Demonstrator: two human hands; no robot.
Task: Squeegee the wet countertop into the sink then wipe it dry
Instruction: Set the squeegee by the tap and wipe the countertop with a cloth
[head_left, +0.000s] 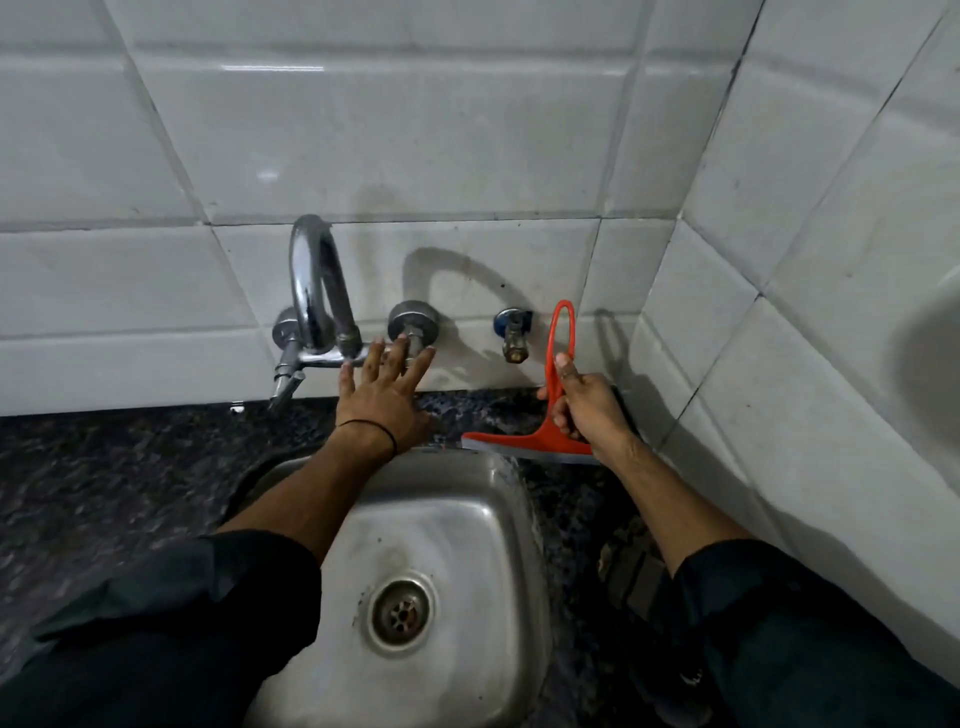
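A view down over a steel sink (498, 499) set in a dark speckled desk (104, 467), white tiles behind; at left-centre a chrome tap (317, 291) juts from the wall; the left hand (382, 395) reaches toward it, fingers spread flat, holding nothing, perhaps to steady the body; to the right, the right hand (587, 405) is closed around the orange squeegee (545, 415), blade resting on the desk at the sink's far rim, seemingly placed to pull water into the basin.

sink (467, 499): brushed steel | squeegee (540, 441): glossy orange plastic | countertop (104, 467): speckled stone
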